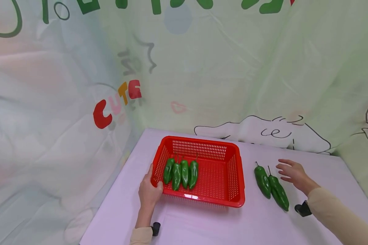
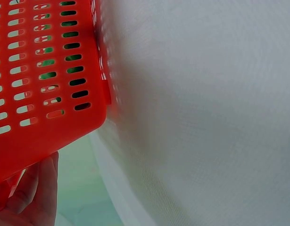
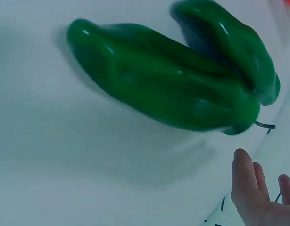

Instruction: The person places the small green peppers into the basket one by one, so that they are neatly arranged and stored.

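A red plastic basket (image 1: 214, 200) with slotted walls stands on the table, several green peppers (image 1: 176, 177) lying side by side in its left half. My left hand (image 1: 150, 190) grips the basket's near left corner, the thumb over the rim; in the left wrist view its fingers (image 2: 43, 188) curl under the red rim. To the basket's right, two more green peppers (image 1: 279, 192) lie against each other on the table, stems pointing away. Just right of them hovers my right hand (image 1: 295, 175), fingers spread and holding nothing. The right wrist view shows the nearer pepper (image 3: 168, 80) beside that hand (image 3: 258, 197).
The table (image 1: 190, 224) has a pale, plain cover. A printed curtain (image 1: 202, 68) with letters and drawings hangs along the table's far edge and continues around the left side. Dark wrist cameras (image 1: 303, 209) sit on both sleeves.
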{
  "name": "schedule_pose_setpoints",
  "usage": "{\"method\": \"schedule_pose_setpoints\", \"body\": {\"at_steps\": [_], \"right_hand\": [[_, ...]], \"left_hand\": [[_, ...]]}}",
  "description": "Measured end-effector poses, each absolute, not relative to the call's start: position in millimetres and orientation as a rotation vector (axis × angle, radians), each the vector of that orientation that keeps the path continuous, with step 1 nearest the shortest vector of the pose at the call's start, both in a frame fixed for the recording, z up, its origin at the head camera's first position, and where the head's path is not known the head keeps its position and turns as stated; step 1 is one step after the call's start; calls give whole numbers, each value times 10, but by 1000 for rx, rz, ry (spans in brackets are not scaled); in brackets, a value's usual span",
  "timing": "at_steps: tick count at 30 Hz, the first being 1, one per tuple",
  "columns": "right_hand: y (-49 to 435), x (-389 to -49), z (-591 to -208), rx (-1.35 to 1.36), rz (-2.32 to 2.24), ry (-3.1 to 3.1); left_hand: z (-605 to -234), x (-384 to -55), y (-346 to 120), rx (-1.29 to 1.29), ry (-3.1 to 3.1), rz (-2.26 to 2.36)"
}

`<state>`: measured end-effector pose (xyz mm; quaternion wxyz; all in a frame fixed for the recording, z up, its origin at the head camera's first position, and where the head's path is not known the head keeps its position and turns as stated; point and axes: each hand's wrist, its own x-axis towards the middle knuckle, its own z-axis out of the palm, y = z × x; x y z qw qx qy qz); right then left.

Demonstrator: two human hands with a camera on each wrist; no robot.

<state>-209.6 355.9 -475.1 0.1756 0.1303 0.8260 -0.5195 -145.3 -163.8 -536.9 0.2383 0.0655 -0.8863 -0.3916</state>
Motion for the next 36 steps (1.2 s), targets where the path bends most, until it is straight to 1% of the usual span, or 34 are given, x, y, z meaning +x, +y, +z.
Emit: {"method": "schedule_pose_setpoints", "body": {"at_steps": [17, 26, 36], "right_hand": [[3509, -2044, -5063, 471, -1400, 2216], [3485, -2001, -5066, 508, -1390, 2206], [3480, -1982, -5073, 487, -1378, 2245]], "left_hand": [[-5389, -1468, -1643, 156, -2418, -1059], [-5390, -1468, -1650, 143, -2413, -1052], [-5398, -1464, -1647, 152, -2425, -1065]]}}
